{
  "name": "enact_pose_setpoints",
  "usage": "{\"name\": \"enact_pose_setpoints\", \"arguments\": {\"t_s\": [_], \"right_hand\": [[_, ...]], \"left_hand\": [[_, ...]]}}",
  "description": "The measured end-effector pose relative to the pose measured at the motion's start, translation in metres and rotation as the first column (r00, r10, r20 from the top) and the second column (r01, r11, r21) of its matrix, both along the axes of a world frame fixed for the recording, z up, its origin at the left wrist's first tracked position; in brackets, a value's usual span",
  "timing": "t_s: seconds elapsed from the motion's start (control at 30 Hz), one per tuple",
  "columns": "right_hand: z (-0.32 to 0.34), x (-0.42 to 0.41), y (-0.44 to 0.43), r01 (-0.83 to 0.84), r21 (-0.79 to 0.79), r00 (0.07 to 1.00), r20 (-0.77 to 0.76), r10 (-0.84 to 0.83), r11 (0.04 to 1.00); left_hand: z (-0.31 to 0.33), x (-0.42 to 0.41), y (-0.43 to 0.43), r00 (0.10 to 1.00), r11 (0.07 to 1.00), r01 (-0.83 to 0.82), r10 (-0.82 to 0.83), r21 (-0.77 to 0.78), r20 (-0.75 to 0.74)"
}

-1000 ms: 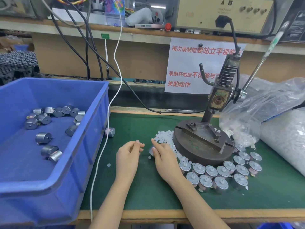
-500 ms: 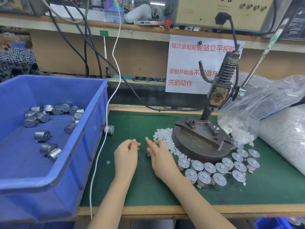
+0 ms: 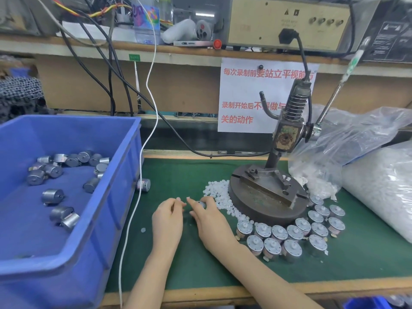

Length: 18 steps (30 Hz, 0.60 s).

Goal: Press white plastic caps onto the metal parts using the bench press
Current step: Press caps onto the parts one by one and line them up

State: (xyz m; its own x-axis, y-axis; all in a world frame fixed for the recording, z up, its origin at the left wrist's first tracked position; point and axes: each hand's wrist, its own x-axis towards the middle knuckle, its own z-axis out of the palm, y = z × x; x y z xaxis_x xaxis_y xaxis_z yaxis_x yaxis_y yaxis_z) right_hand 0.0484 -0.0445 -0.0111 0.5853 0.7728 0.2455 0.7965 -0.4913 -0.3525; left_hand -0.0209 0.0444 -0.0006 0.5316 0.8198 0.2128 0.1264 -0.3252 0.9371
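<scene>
My right hand (image 3: pixel 208 221) grips a small silver metal part (image 3: pixel 201 204) on the green mat, just left of a heap of white plastic caps (image 3: pixel 219 196). My left hand (image 3: pixel 168 221) lies beside it, fingertips pinched together near the part; whether a cap sits between them is hidden. The bench press (image 3: pixel 267 192) stands to the right on its round iron base, lever handle (image 3: pixel 341 83) raised. Several capped metal parts (image 3: pixel 294 235) stand in rows in front of the base.
A blue bin (image 3: pixel 124 175) at the left holds several loose metal parts (image 3: pixel 66 161). One part (image 3: pixel 144 185) lies beside the bin. Plastic bags of white caps (image 3: pixel 379 186) fill the right side. A white cable (image 3: pixel 133 208) runs down over the mat's left edge.
Both hands have stayed close together on the mat. The metal part now shows between my right fingers, and the left fingertips have come nearer to it.
</scene>
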Motion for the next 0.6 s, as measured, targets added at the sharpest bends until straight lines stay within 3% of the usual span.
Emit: {"name": "enact_pose_setpoints", "arguments": {"t_s": [0.2,0.33,0.47,0.6], "right_hand": [[0.002,0.000,-0.004,0.027,0.037,1.000,-0.011,-0.027,0.999],[0.011,-0.006,-0.010,-0.061,0.196,0.998,-0.016,0.065,0.979],[0.012,-0.010,-0.015,-0.063,0.324,0.992,-0.087,0.096,0.944],[0.011,-0.012,-0.014,-0.083,0.308,0.992,-0.061,0.106,0.948]], "left_hand": [[-0.001,-0.001,-0.002,0.999,0.998,0.051,-0.052,0.029,0.009],[0.004,-0.003,-0.008,0.984,0.983,0.161,-0.167,0.094,0.059],[0.006,-0.006,-0.010,0.943,0.949,0.312,-0.303,-0.045,0.137],[0.004,-0.006,-0.006,0.933,0.935,0.335,-0.312,-0.115,0.180]]}}
